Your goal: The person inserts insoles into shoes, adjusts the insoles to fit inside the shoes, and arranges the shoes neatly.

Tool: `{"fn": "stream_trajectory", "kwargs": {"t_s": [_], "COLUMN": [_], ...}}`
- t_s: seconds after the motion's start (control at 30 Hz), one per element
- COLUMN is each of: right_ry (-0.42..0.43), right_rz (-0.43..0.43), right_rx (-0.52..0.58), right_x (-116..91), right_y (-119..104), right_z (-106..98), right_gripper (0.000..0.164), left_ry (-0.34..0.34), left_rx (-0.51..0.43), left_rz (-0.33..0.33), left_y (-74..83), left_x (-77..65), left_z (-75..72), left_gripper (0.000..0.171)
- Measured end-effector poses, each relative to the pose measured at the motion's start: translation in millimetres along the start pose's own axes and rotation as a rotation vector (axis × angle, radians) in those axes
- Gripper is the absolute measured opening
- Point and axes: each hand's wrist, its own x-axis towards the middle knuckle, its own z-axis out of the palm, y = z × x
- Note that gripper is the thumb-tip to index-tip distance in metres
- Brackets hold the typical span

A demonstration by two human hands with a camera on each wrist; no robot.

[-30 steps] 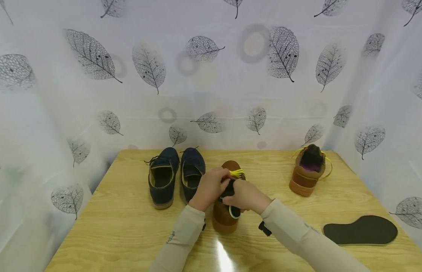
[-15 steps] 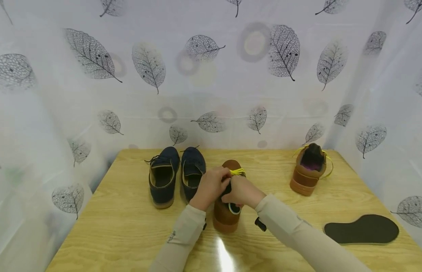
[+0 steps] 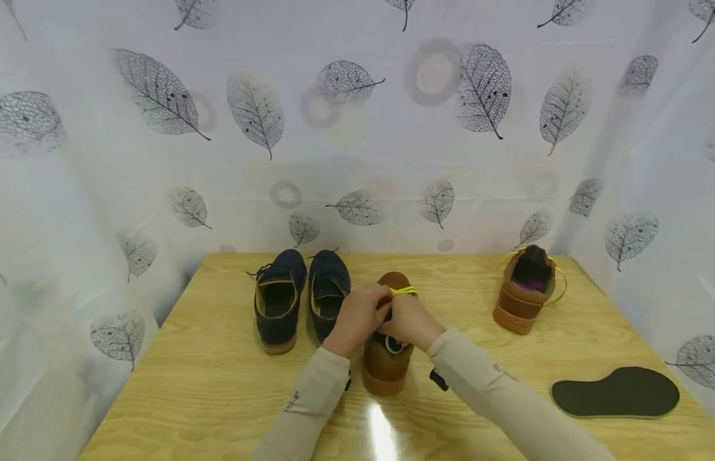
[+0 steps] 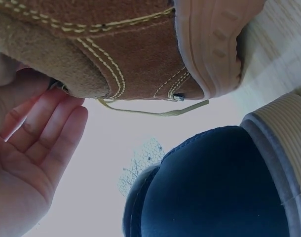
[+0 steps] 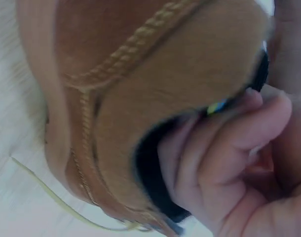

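Observation:
A brown leather shoe [image 3: 386, 368] with yellow laces [image 3: 404, 291] stands on the table, toe away from me. My left hand [image 3: 360, 317] pinches the shoe's tongue; in the left wrist view the left hand [image 4: 37, 148] has its thumb at the opening's edge and its other fingers stretched beside it. My right hand [image 3: 413, 323] reaches into the opening and grips a dark insole, whose pale-rimmed heel end [image 3: 394, 346] shows near the shoe's heel. In the right wrist view the right hand [image 5: 224, 153] has bent fingers inside the collar; the rest of the insole is hidden.
Two navy shoes [image 3: 278, 323] stand side by side just left of the brown one. A second brown shoe [image 3: 521, 294] with loose yellow laces is at the back right. Another dark insole [image 3: 616, 392] lies flat at the right. A leaf-print curtain [image 3: 357, 160] surrounds the table [image 3: 219, 397].
My right hand has moved forward and a little left, deeper over the shoe's opening. Less of the insole's pale-rimmed heel end shows now. The left hand keeps its place at the tongue.

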Motion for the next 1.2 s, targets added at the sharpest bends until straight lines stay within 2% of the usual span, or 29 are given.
{"fn": "stream_trajectory", "kwargs": {"t_s": [0.13,0.23,0.37,0.57,0.87,0.9,1.07,1.13,1.2], "right_ry": [0.071,0.086,0.049,0.006,-0.032,-0.029,0.040,0.059,0.036], "right_rz": [-0.050,-0.070,-0.070,-0.073,-0.076,-0.082,-0.067,-0.099,-0.171], "right_rx": [-0.027,-0.078,-0.127,-0.165,-0.271,-0.272,-0.325,-0.373,-0.421], "right_x": [2,2,4,6,4,4,-2,-3,-2], "right_y": [6,9,11,10,8,9,15,17,20], "right_z": [8,11,12,9,8,8,10,10,9], "right_gripper": [0.017,0.020,0.025,0.024,0.042,0.042,0.015,0.013,0.015], "left_ry": [0.004,0.004,-0.001,-0.016,0.005,0.004,-0.010,-0.012,-0.010], "left_rx": [-0.002,0.004,0.008,0.003,0.010,0.007,0.003,0.007,0.012], "left_rz": [0.007,0.004,-0.001,-0.019,-0.018,-0.019,-0.022,-0.023,-0.023], "left_y": [0.4,0.8,0.8,1.1,2.4,2.6,0.7,-0.5,-1.8], "left_x": [-0.3,0.7,2.0,2.2,3.3,3.2,2.0,2.0,2.1], "left_z": [0.9,0.6,0.6,-0.4,-3.6,-3.3,0.4,0.0,-1.6], "left_gripper": [0.005,0.004,0.003,0.003,0.006,0.005,0.005,0.005,0.006]}}
